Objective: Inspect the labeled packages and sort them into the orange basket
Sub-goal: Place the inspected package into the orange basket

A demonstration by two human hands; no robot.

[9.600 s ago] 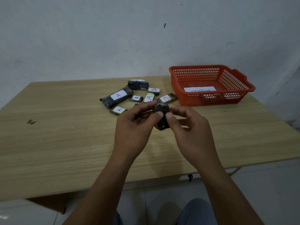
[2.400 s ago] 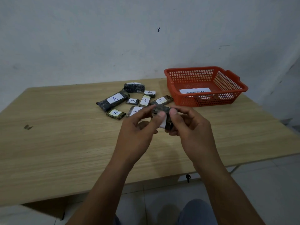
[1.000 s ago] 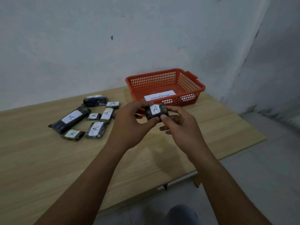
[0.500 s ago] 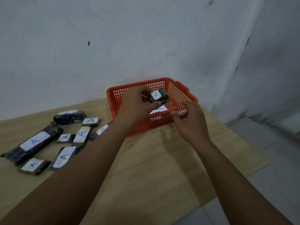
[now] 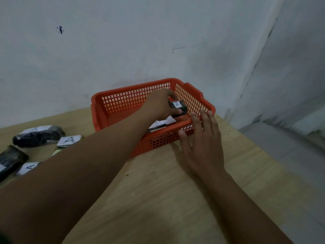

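Note:
My left hand (image 5: 161, 104) reaches over the orange basket (image 5: 123, 101) and grips a small dark package (image 5: 178, 107) with a white label marked A, held inside the basket near its right wall. A white paper slip (image 5: 161, 123) lies on the basket floor below it. My right hand (image 5: 202, 143) rests flat and open against the basket's front right rim, fingers straight. Several more dark packages with A labels (image 5: 69, 140) lie on the wooden table (image 5: 175, 191) at the left.
The basket stands at the table's far right corner, close to the white wall (image 5: 140, 41). The table's right edge drops to a grey floor (image 5: 290, 155). My left forearm crosses the table diagonally and hides part of the package pile.
My left hand has carried the A package from above the basket's front rim down into the basket. My right hand stays at the front rim. The view has swung right and closer.

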